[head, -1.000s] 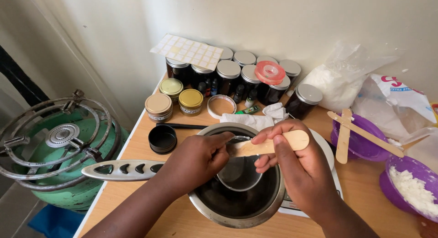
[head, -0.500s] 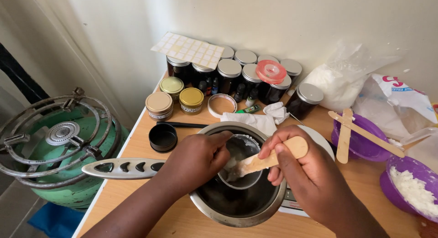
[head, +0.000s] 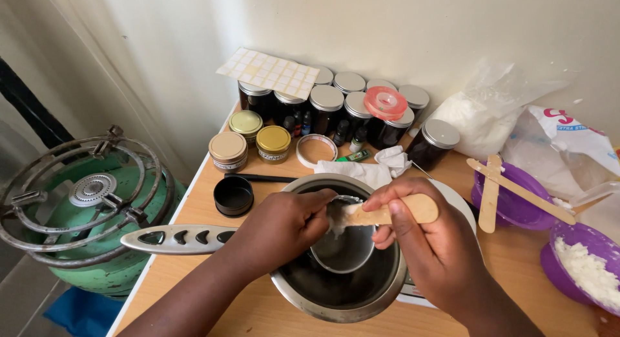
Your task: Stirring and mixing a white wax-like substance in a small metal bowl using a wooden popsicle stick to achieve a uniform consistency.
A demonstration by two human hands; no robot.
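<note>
A steel pot (head: 303, 292) stands on the wooden table, its long handle (head: 174, 239) pointing left. Inside it is a smaller metal cup (head: 342, 250). My left hand (head: 281, 227) reaches over the pot's rim and grips the cup's edge. My right hand (head: 420, 243) holds a flat wooden stick (head: 394, 213), whose tip carries white waxy material against the cup's rim near my left fingers.
Several dark lidded jars (head: 336, 108) and gold-lidded tins (head: 272, 143) line the wall. An open black tin (head: 233, 195) sits left of the pot. Purple bowls (head: 516, 201) with sticks and white flakes (head: 591, 272) are at right. A green gas burner (head: 77, 201) stands left of the table.
My right hand has tilted the stick lower, bringing its tip to the cup's rim by my left fingers. The left hand stays on the cup.
</note>
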